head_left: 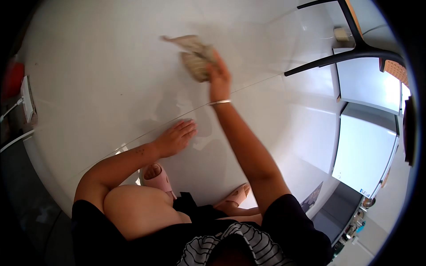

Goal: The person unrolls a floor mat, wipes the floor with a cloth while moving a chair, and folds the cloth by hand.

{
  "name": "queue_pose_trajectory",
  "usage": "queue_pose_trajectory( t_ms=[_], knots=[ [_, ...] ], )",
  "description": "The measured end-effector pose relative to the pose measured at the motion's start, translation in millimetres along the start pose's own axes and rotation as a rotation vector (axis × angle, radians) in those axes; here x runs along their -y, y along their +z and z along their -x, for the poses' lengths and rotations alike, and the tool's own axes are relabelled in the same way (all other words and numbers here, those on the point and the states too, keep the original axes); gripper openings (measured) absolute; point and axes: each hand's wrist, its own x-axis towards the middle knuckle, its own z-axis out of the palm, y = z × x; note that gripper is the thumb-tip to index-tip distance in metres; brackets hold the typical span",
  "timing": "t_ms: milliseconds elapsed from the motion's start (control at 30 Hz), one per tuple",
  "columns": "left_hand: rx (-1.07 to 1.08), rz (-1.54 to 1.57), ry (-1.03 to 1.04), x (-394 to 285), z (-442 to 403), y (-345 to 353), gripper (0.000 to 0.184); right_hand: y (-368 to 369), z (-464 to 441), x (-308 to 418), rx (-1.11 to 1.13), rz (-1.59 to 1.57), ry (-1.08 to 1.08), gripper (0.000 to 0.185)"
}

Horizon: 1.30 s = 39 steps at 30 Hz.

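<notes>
My right hand is stretched forward over the pale tiled floor, its fingers closed around a crumpled beige cloth. One corner of the cloth trails off to the left, and motion blurs it slightly. A white band circles my right wrist. Closer to my body, my left hand hangs above the floor with its fingers extended and nothing in them; whether it touches the floor I cannot tell. My feet, in pink slippers, are below it.
A black-legged chair stands at the upper right. Behind it are a white refrigerator and a dark grey cabinet. A power strip with a white plug and a red object lie at the left edge.
</notes>
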Motion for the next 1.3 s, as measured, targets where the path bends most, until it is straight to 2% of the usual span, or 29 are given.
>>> queue_pose_trajectory(
  t_ms=[67, 133, 167, 233, 267, 300, 367, 467, 500, 567, 633, 700, 733, 800, 833, 900, 1000, 1033, 1100, 1133, 1200, 1233, 1300],
  knots=[
    [0.03, 0.006, -0.006, 12, -3, 0, 0.051, -62, -17, 0, -0.086, 0.1, -0.061, 0.045],
    [0.069, 0.011, -0.014, 23, 2, -1, 0.053, -106, -29, -12, -0.226, 0.253, -0.002, 0.04],
    [0.104, -0.011, 0.017, 28, 4, -3, 0.055, -118, -33, -16, -0.293, 0.456, 0.037, 0.041],
    [0.141, -0.026, 0.046, 35, 7, -4, 0.058, -142, -41, -69, -0.287, 0.9, -0.02, 0.042],
    [0.142, -0.05, 0.05, 34, 7, -3, 0.058, -129, -45, -73, -0.19, 1.192, -0.237, 0.042],
    [0.144, -0.072, 0.055, 36, 7, -2, 0.058, -104, -44, -85, -0.249, 1.18, -0.366, 0.041],
    [0.172, -0.086, 0.051, 34, 8, -1, 0.058, -35, -37, -87, -0.142, 1.079, -0.436, 0.04],
    [0.19, -0.131, 0.058, 34, 6, -3, 0.057, 58, -29, -87, 0.098, 0.823, -0.3, 0.042],
    [0.189, -0.139, 0.06, 33, 6, -3, 0.056, 78, -30, -104, 0.116, 0.67, -0.343, 0.039],
    [0.283, -0.101, 0.028, 41, 12, 8, 0.054, 119, -22, -90, 0.212, 0.151, 0.168, 0.036],
    [0.392, -0.02, 0.022, 39, 17, 21, 0.053, 123, -9, -57, 0.164, -0.08, 0.312, 0.035],
    [0.228, -0.124, 0.039, 44, 22, 30, 0.051, 97, 5, -37, 0.064, -0.13, 0.312, 0.034],
    [0.214, -0.131, 0.033, 41, 16, 22, 0.052, 83, 10, -26, 0.025, -0.196, 0.287, 0.034],
    [0.17, -0.113, 0.036, 28, 1, 2, 0.057, 13, 28, 10, -0.077, -0.121, 0.251, 0.032],
    [0.176, -0.105, 0.043, 27, -2, 0, 0.057, -19, 32, 20, -0.148, -0.182, 0.199, 0.033],
    [0.19, -0.085, 0.022, 25, -1, 0, 0.063, -86, 44, 51, -0.305, 0.017, 0.136, 0.031],
    [0.199, -0.075, 0.02, 23, -2, -5, 0.063, -173, 62, 63, -0.379, 0.307, 0.095, 0.031],
    [0.196, -0.075, 0.019, 22, -2, -6, 0.063, -196, 69, 58, -0.348, 0.573, -0.075, 0.028],
    [0.214, -0.084, 0.01, 22, -3, -6, 0.063, -224, 86, 61, -0.264, 1.44, -0.372, 0.026],
    [0.226, -0.084, -0.002, 21, -3, -5, 0.063, -230, 94, 60, -0.266, 1.433, -0.37, 0.026],
    [0.244, -0.094, -0.015, 20, -5, -7, 0.062, -238, 112, 54, -0.122, 1.514, -0.066, 0.027],
    [0.256, -0.099, -0.026, 19, -6, -10, 0.06, -240, 117, 40, -0.101, 1.497, -0.172, 0.019],
    [0.268, -0.105, -0.032, 14, -10, -14, 0.061, -233, 129, 18, -0.147, 1.307, 0.035, 0.011]
  ],
)
